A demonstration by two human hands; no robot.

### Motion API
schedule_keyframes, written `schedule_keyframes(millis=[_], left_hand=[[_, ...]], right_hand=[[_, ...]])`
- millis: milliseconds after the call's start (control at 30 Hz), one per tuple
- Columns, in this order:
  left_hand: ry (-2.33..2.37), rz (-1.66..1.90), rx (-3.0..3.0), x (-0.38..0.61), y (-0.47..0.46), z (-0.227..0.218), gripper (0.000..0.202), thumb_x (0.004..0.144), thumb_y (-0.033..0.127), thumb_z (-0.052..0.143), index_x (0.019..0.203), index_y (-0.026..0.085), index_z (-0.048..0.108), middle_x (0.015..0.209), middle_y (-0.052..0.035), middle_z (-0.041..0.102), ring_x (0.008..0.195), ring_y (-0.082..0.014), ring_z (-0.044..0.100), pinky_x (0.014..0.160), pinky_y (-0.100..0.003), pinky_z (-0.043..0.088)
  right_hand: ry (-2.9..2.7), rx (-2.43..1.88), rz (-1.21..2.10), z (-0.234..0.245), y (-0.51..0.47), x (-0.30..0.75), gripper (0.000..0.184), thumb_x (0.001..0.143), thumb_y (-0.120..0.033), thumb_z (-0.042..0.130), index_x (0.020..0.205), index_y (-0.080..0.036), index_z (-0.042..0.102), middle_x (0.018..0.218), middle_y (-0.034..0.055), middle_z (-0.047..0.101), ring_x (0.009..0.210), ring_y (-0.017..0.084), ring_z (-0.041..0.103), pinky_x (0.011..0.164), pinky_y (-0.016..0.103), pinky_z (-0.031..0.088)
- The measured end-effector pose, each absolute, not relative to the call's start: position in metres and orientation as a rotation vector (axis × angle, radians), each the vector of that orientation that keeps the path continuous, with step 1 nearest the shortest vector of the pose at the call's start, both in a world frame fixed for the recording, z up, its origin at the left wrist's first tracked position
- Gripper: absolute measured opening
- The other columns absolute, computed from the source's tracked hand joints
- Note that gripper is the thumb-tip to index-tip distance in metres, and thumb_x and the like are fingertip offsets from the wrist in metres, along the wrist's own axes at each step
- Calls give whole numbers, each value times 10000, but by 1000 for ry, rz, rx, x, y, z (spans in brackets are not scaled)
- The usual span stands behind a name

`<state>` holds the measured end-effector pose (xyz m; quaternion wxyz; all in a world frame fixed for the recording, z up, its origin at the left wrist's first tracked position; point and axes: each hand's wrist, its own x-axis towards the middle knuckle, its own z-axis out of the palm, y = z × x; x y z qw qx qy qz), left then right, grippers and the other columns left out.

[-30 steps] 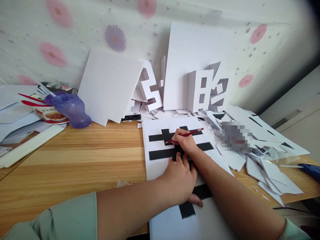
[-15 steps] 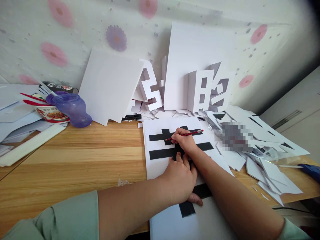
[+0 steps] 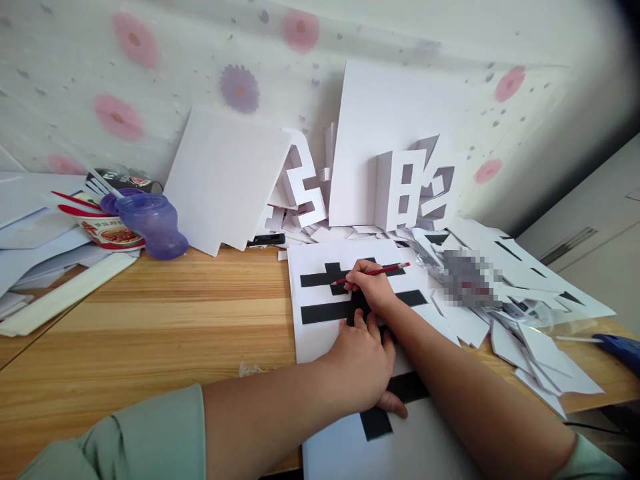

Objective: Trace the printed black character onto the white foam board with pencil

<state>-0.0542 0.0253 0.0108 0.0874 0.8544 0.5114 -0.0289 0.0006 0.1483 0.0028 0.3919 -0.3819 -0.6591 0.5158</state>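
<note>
A black paper character [image 3: 325, 311] lies flat on a white board [image 3: 327, 257] in front of me. My right hand [image 3: 373, 287] pinches a dark red pencil [image 3: 387, 269], whose tip meets the short upright stroke at the upper left of the black shape. Just below, my left hand [image 3: 363, 363] rests with fingers spread over the middle of the character, pressing on it. Its thumb points to the lower right. My hand and right forearm hide part of the black shape's centre.
Standing white board letters [image 3: 403, 190] and large white panels [image 3: 227, 177] lean at the back. White offcuts [image 3: 460, 320] pile up on the right, near a blue tool [image 3: 620, 351]. A purple container [image 3: 153, 227] and a food tub [image 3: 113, 230] stand at the left. A black cutter [image 3: 267, 239] lies behind.
The whole view has shifted slightly, with the scene sitting a little lower. Both hands and the pencil keep nearly the same place on the black character.
</note>
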Motion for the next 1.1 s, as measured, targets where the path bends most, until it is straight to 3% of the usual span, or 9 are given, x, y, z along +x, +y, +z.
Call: schedule_keyframes(millis=[333, 567, 1100], left_hand=[[1481, -224, 2558, -55, 25, 24, 1099, 630, 815, 492, 1385, 25, 371, 1383, -334, 355, 1241, -528, 316, 918, -616, 391], [1464, -255, 2551, -54, 25, 25, 1048, 649, 809, 478, 1423, 114, 344, 1407, -274, 372, 1226, -512, 340, 918, -595, 389], [1465, -257, 2546, -54, 25, 26, 1064, 637, 802, 498, 1390, 59, 386, 1398, -312, 354, 1250, -526, 311, 943, -609, 379]], right_hand=[[-1882, -821, 1433, 9, 141, -32, 89, 653, -239, 638, 627, -180, 576, 609, 2, 653, 584, 123, 565, 571, 243, 444], [-1952, -892, 1415, 6, 140, -31, 68, 641, -227, 658, 651, -178, 612, 661, 4, 664, 617, 125, 569, 572, 235, 426], [-1990, -960, 1312, 6, 143, -29, 47, 637, -172, 603, 592, -175, 592, 593, -8, 635, 554, 107, 507, 502, 218, 363]])
